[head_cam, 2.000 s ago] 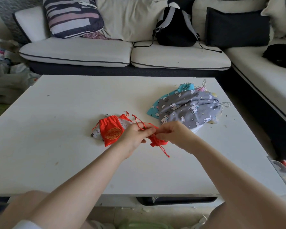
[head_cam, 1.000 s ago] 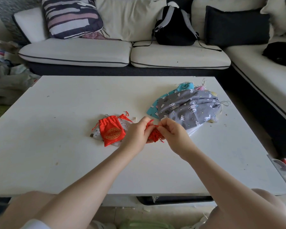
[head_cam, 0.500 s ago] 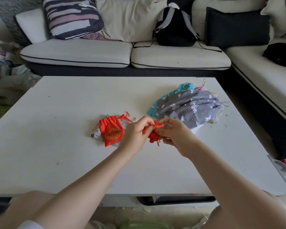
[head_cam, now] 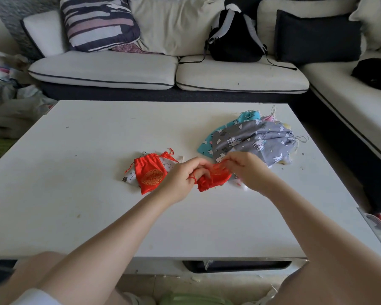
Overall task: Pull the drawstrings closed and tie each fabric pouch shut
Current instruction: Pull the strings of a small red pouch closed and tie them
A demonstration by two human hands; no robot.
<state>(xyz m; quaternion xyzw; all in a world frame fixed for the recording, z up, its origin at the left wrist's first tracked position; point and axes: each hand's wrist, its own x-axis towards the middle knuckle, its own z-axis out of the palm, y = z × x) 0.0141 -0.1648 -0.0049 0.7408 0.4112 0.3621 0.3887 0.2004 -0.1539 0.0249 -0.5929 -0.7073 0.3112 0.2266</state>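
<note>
A small red satin drawstring pouch point(head_cam: 213, 178) sits crumpled between both hands, held just above the middle of the white surface point(head_cam: 79, 194), a little toward its near edge. The left hand point(head_cam: 183, 180) is curled around the pouch's left end, with a thin red drawstring point(head_cam: 193, 178) looped out beside its fingers. The right hand point(head_cam: 248, 170) pinches the pouch's upper right edge between thumb and fingertips.

Just left of the left hand, a second red satin pouch with a gold round emblem point(head_cam: 149, 173) lies flat on the surface, its gathered mouth pointing toward the far edge, resting on a white printed pouch point(head_cam: 167, 166) that shows beneath it.

Toward the far right corner lies a pile of fabric pouches: a grey cotton pouch printed with white animals and clouds point(head_cam: 255, 139) on top, and a turquoise pouch with white clouds point(head_cam: 240, 122) under it, pale cords trailing toward the right edge.

Beyond the far edge stands a white cushioned sofa point(head_cam: 110, 71) carrying a black and grey backpack point(head_cam: 234, 38).
</note>
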